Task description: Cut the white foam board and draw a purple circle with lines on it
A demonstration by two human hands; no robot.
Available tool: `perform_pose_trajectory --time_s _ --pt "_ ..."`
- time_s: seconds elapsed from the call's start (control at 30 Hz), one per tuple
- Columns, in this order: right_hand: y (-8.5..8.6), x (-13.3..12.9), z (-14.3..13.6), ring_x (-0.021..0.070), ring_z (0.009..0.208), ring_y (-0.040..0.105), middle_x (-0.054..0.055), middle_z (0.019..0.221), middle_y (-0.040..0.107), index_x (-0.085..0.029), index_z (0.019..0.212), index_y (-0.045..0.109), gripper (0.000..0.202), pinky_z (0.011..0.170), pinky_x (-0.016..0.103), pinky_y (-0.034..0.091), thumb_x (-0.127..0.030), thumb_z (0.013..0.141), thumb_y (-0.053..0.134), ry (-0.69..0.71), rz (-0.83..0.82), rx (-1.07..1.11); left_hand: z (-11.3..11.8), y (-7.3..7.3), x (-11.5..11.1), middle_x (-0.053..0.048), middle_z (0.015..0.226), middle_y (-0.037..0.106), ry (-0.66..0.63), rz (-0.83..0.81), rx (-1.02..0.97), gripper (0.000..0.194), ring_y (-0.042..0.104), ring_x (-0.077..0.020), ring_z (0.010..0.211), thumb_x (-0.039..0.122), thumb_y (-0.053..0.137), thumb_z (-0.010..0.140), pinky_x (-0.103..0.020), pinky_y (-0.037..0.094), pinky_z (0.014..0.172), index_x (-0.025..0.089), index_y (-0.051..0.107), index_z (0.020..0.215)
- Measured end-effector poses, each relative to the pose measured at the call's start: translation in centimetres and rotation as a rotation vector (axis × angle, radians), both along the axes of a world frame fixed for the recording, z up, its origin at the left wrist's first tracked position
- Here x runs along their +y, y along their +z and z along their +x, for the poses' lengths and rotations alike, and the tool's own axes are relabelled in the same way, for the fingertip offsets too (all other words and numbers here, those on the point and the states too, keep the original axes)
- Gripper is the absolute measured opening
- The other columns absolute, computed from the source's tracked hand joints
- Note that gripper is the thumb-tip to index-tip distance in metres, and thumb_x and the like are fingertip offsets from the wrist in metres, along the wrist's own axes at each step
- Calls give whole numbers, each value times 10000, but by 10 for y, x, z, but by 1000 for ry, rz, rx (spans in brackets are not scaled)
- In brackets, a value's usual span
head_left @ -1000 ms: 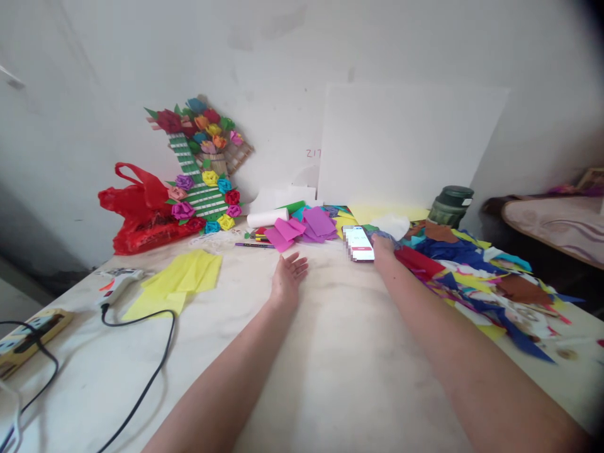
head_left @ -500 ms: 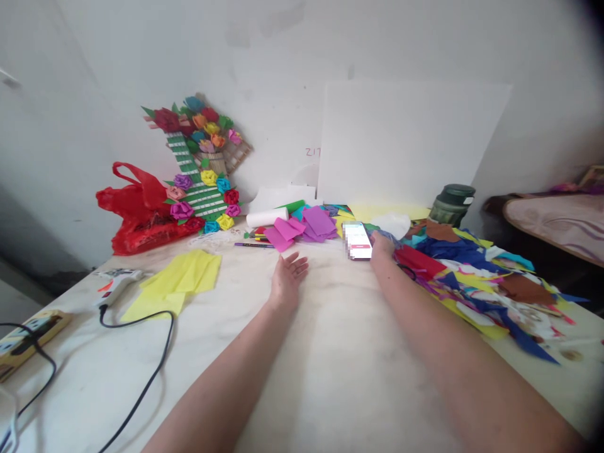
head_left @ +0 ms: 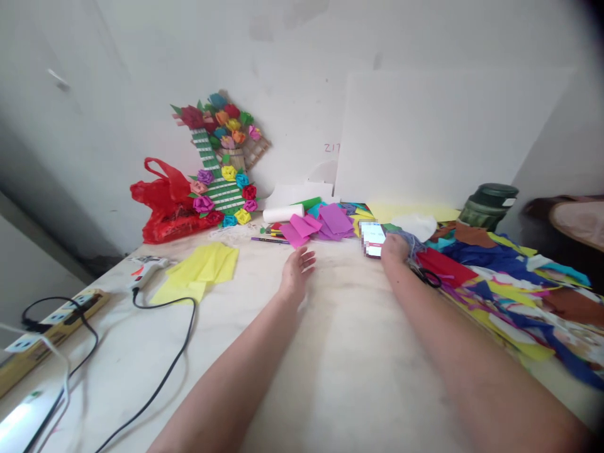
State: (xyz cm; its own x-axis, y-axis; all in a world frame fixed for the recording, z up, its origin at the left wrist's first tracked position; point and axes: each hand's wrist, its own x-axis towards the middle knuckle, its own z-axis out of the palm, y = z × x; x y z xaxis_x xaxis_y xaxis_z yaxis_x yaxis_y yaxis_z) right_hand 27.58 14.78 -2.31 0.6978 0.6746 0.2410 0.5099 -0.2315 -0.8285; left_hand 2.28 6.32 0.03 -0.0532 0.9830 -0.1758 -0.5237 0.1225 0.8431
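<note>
My right hand (head_left: 395,249) is closed at the right edge of a phone (head_left: 372,239) with a lit screen, near the back of the table. My left hand (head_left: 298,272) is over the table with its fingers apart and nothing in it. Just beyond it are pink paper pieces (head_left: 300,230) and purple paper sheets (head_left: 334,221). A dark pen (head_left: 270,240) lies to the left of the pink paper. Black-handled scissors (head_left: 428,277) are beside my right wrist.
Coloured scraps (head_left: 500,277) and a green jar (head_left: 489,206) are at right. At left are yellow paper (head_left: 202,272), a glue gun (head_left: 147,273) with its cord, a power strip (head_left: 85,308), a red bag (head_left: 165,207) and paper-flower decoration (head_left: 224,192) against the wall.
The view has shifted left, so most things appear farther right and more of the power strip shows. My right hand stays at the phone, and my left hand stays open.
</note>
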Motion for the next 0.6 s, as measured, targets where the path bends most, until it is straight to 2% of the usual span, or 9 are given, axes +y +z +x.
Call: perform_pose_trajectory --time_s 0.1,0.23,0.4,0.5,0.6 --pt "5 -9 -10 230 881 538 127 949 618 -124 978 652 367 773 354 412 -236 790 358 -83 -27 -113 -9 7 5 -107 972 623 37 -55 105 263 594 -178 787 350 518 730 -301 427 686 167 557 914" --pt "16 -23 -29 236 926 507 124 994 612 -142 975 651 349 770 342 389 -221 793 364 -11 60 -300 -26 20 8 -107 938 625 87 -58 281 238 587 -190 747 319 572 687 -321 418 669 172 561 874" --pt "19 -39 -77 188 859 526 78 1015 615 -176 1009 614 325 732 293 385 -259 817 366 287 174 -390 -70 27 9 -82 833 635 235 48 514 188 577 -226 815 254 640 618 -348 406 748 178 618 789" --pt "17 -52 -115 167 763 552 53 950 636 -186 994 611 288 705 284 407 -271 793 423 517 187 -436 -112 25 12 -64 797 641 341 62 713 171 572 -238 840 268 652 607 -348 402 776 200 629 762" --pt "15 -68 -155 148 748 571 44 1051 613 -203 1026 591 293 721 284 441 -254 781 437 749 213 -471 -157 25 13 -65 853 651 414 51 930 185 570 -245 901 269 637 621 -337 401 789 216 622 798"
